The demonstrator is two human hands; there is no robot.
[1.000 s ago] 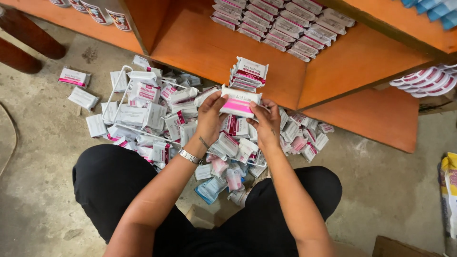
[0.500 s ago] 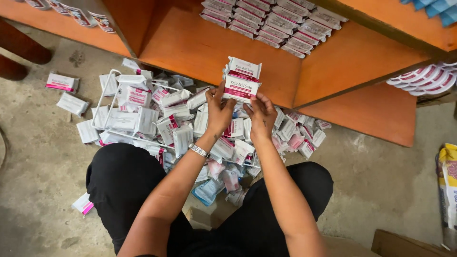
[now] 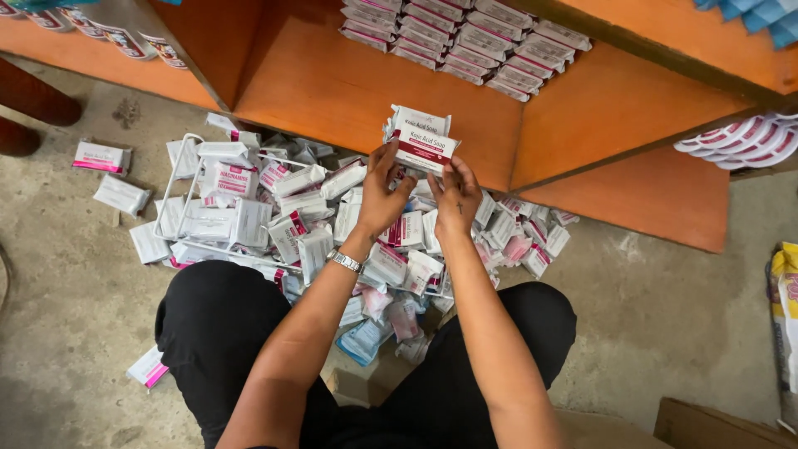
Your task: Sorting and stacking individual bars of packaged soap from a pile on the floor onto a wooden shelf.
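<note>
— What's changed?
— Both hands have carried the stack of soap boxes point(image 3: 421, 140) up from the floor pile point(image 3: 332, 224) to the orange shelf point(image 3: 332, 91).
— Grip?
— Left hand point(image 3: 380, 193) and right hand point(image 3: 455, 195) pinch it between them, fingertips on its sides.

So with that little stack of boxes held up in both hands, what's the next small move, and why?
Probably carry the stack of boxes forward onto the orange shelf. The left hand and right hand hold it just at the shelf's front edge, and similar boxes in rows already sit at the back.
</note>
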